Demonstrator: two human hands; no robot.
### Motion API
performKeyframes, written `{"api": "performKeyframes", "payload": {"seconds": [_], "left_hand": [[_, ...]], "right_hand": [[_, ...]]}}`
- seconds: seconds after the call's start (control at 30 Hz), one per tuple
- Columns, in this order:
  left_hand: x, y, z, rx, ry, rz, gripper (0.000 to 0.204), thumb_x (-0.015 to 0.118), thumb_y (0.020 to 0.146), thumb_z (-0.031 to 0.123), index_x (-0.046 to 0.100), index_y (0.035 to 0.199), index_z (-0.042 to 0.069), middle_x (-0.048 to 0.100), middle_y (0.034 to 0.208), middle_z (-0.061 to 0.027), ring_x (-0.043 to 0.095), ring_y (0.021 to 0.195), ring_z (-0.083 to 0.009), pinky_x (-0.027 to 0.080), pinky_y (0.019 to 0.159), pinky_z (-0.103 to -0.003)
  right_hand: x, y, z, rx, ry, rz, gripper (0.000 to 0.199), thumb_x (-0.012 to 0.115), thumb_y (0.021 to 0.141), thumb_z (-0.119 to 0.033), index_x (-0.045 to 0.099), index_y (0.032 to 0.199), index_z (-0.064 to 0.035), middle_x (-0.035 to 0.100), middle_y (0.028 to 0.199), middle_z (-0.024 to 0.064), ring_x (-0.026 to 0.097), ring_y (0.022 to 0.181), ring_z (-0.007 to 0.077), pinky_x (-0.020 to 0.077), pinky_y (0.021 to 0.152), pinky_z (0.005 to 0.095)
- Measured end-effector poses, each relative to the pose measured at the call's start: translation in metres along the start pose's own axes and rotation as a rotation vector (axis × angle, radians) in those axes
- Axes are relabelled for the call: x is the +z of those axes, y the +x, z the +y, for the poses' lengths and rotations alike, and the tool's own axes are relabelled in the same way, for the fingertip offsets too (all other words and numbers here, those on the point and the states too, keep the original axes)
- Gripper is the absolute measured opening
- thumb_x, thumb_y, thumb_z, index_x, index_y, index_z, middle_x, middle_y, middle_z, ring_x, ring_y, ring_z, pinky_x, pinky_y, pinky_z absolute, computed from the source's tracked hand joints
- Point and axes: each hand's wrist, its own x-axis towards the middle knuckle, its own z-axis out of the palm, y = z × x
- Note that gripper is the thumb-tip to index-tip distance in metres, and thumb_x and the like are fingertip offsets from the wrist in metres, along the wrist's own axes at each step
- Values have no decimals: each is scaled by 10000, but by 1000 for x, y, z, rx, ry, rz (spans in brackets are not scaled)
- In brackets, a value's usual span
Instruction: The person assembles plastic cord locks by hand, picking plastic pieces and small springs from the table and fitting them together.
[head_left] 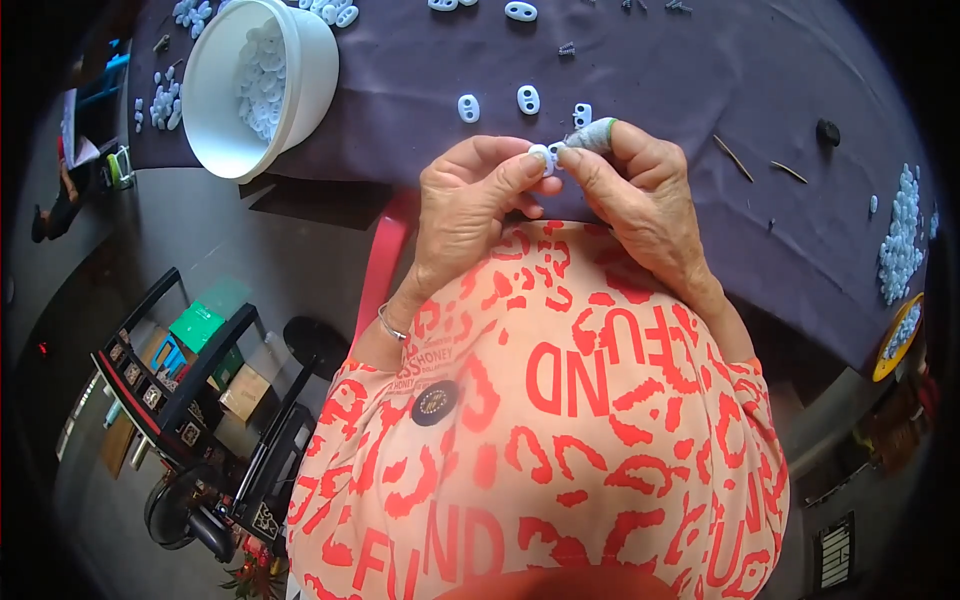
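Close to the table's near edge, my two hands meet fingertip to fingertip. My left hand pinches a white oval cord lock part between thumb and fingers. My right hand pinches a small white cord lock piece with a dark hole, right against the first one. Whether the two are joined is hidden by the fingertips. Pale wrapping covers my right index finger. Just beyond my hands lie a white two-hole cord lock, another cord lock and a third cord lock.
At the left stands a white bucket holding many white oval pieces. A small spring lies on the dark tablecloth. Rightward are thin brown sticks, a black lump, a pile of small white parts and a yellow dish.
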Motion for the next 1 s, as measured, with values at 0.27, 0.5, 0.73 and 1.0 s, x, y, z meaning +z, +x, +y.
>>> {"api": "performKeyframes", "payload": {"seconds": [0.27, 0.5, 0.73, 1.0], "left_hand": [[-1, 1, -1, -8, 5, 17, 128, 634, 837, 65, 599, 936, -9, 645, 813, -96, 646, 681, -132, 529, 554, -222], [1, 1, -2, 0, -3, 23, 131, 640, 834, 67, 600, 936, -4, 643, 812, -89, 641, 669, -125, 531, 560, -222], [4, -1, -3, 18, -12, 85, 132, 646, 829, 65, 603, 937, 2, 640, 809, -77, 632, 658, -111, 531, 570, -214], [9, -1, -7, 66, -24, 136, 124, 639, 832, 49, 605, 942, 5, 643, 832, -79, 627, 666, -111, 533, 594, -216]], "right_hand": [[1, 0, -1, 33, -16, -5, 112, 592, 867, -103, 622, 815, -8, 496, 581, -78, 346, 483, -25, 233, 411, 170], [1, 1, 3, 6, -15, -1, 106, 593, 868, -101, 623, 813, -15, 483, 570, -85, 341, 481, -30, 225, 409, 168], [3, 4, 7, 29, 21, -1, 94, 592, 871, -99, 622, 813, -32, 446, 573, -108, 312, 477, -36, 199, 410, 162], [10, 5, 8, 39, 74, 32, 94, 595, 870, -84, 612, 796, -29, 448, 590, -107, 312, 494, -37, 199, 413, 164]]}}
